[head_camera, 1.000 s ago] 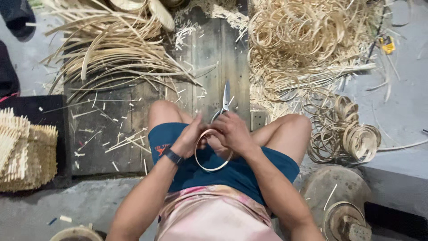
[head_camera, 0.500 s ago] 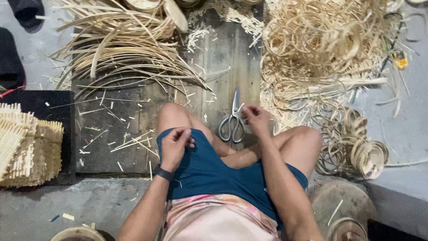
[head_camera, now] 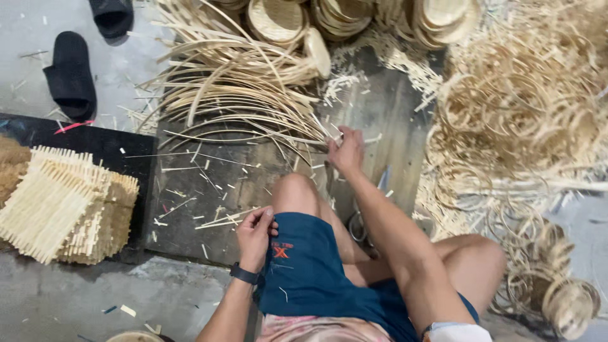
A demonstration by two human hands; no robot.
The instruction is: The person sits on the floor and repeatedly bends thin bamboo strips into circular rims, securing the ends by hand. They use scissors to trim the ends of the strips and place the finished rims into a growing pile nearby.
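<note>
— Since half a second back, our right hand (head_camera: 347, 151) has left the scissors (head_camera: 364, 218) and gone forward, over the knee, to the near ends of the long bent bamboo strips (head_camera: 234, 107) fanned across the wooden board (head_camera: 380, 120). A second ago both our hands were together at our lap around a thin hoop; now they are well apart and we see no hoop in either.

— And the left hand (head_camera: 255, 233)?

— It rests on our left thigh at the hem of the blue shorts (head_camera: 310, 266), fingers curled in. Whether it pinches a sliver we cannot tell. The right hand's fingers are closing on the strip ends, touching them, though we cannot tell if one is truly gripped yet.

— How far along would we say we are?

— Judging by the heaps, a good deal is done: a big tangle of finished rings (head_camera: 525, 107) lies to our right, with coiled bands (head_camera: 567, 304) beside our right knee. But the fan of strips is still thick, so plenty is left. We judge we are between pieces, picking the next strip.

— Anything else about?

— Stacked woven squares (head_camera: 60, 206) at our left, round woven pieces (head_camera: 278, 22) beyond the strips, two black slippers (head_camera: 69, 73) on the floor.
</note>
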